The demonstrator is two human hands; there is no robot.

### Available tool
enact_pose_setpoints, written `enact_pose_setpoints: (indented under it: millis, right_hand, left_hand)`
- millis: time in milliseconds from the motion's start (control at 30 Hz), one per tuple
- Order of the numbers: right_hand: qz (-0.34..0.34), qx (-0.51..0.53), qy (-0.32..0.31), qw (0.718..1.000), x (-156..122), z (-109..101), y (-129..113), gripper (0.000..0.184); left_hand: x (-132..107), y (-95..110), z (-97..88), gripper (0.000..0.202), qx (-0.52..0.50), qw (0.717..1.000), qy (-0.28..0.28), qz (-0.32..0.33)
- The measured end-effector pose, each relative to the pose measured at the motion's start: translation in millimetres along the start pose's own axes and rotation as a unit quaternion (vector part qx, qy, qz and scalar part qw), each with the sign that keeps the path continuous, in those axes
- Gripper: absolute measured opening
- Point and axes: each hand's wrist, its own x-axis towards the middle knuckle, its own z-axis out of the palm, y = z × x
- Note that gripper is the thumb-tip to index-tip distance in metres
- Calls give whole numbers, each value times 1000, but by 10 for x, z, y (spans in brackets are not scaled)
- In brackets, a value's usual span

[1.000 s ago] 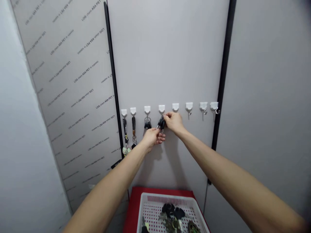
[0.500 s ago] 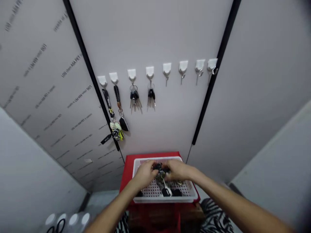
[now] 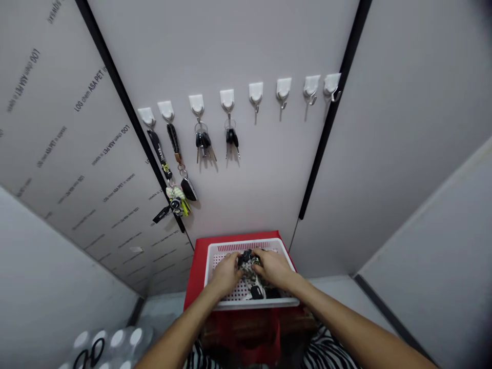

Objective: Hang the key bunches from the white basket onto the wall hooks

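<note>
Both of my hands are down in a white perforated basket that sits on a red stool. My left hand and my right hand curl over a pile of keys with black fobs, fingers bent into it; which key each one grips is hidden. On the wall above runs a row of white hooks. The left ones carry a black strap with charms, a strap with a fob, and two bunches of black keys. The right hooks are bare.
A black vertical strip edges the wall panel on the right and another on the left. White round caps and a black scissor-like handle lie at the lower left. Zebra-patterned fabric shows below the stool.
A second ago both hands were at the fourth hook with a key bunch. That bunch now hangs there, and both hands have dropped into the basket; the view has tilted down.
</note>
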Motion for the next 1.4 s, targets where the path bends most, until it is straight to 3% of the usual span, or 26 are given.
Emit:
enact_pose_setpoints:
  millis: [133,233,367,500,733,833,967,1100,1233,1333,1400]
  right_hand:
    - [-8,-28,-24,999,23,-12,-6,27]
    - [-29,-22,-41,998,28,-26,-5,25]
    - [-31,9,-19,999,31,-70,4,19]
    - [-43,27,1,999,32,-124,48,19]
    - [-42,21,-25,999,34,-106,105,29]
    - [-55,13,-27,998,49,-69,73,31]
    - [-49,0,-28,998,45,-3,9,19]
    - [-46,103,4,994,57,-34,-26,14]
    - [-59,326,30,943,106,-213,-55,11]
    - [-78,468,21,880,126,-355,-98,6]
    - [-70,517,26,853,128,-435,-124,7]
  left_hand:
    - [11,-35,-16,26,9,999,-11,-35]
    - [26,-8,-26,31,-4,999,23,-41]
    - [82,46,20,47,-23,998,50,-8]
    - [159,43,55,38,-17,999,45,-1]
    - [178,-56,-200,28,-34,997,57,-44]
    - [144,-52,-257,27,-19,998,52,-29]
    - [83,2,-220,25,16,998,67,-2]
    - [30,90,-190,26,-9,995,89,36]
    - [47,206,-199,36,-151,984,50,81]
    - [82,300,-208,42,-330,939,-21,98]
    - [86,346,-215,41,-419,903,-56,78]
